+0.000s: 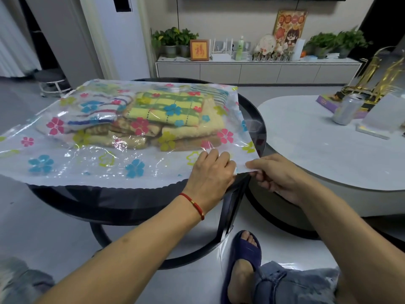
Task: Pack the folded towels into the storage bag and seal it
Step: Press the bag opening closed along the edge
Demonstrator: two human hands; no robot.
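Your left hand (pixel 211 172) rests on the near right corner of the storage bag (pixel 105 165), its fingers curled onto the plastic, likely to keep that corner flat. Your right hand (pixel 276 176) pinches the bag's edge at that same corner, fingers clenched on it, so it looks like you are starting to press the seal. The bag lies on the round black bench (pixel 254 119). Farther back, the folded towels (pixel 166 115) sit inside it already

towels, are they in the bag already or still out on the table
In. The folded towels lie stacked inside the clear flowered bag; its film covers them. Both hands, left and right, are at its near right corner.
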